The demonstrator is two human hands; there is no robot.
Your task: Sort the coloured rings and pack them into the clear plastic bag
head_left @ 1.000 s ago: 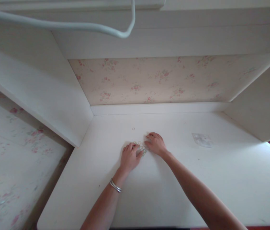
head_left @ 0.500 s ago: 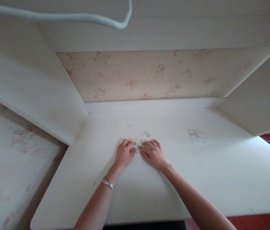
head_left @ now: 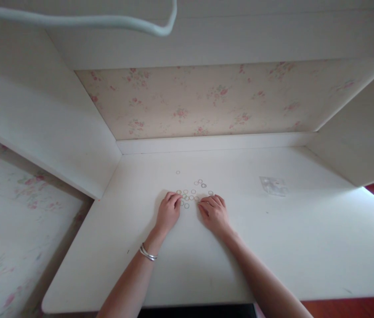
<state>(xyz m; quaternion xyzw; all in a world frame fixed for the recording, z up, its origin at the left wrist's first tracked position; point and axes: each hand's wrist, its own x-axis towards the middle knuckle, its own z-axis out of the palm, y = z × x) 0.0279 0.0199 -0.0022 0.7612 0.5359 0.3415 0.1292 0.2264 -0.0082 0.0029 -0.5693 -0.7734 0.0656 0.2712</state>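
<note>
Several small thin rings [head_left: 186, 206] lie loosely grouped on the white desk top between my two hands. My left hand [head_left: 169, 208] rests at the group's left side, thumb and fingers drawn together beside the nearest rings. At the right side, my right hand [head_left: 214, 212] has its fingers curled and pressed together, the tips against a ring [head_left: 197, 199]. Whatever either hand pinches is too small to make out. Just beyond the right fingers lies another ring [head_left: 211, 193]. Farther back sit a small cluster of rings [head_left: 200, 181] and a lone ring [head_left: 178, 172].
A clear plastic bag [head_left: 273, 186] lies to the right on the white desk [head_left: 306, 247]. White side panels and a floral-papered back [head_left: 220, 101] enclose the desk. A white cable [head_left: 107, 21] hangs across the top left. Small dark specks dot the surface.
My hands have moved apart, left hand leftward and right hand slightly right, uncovering more rings between them. The view has shifted slightly.
</note>
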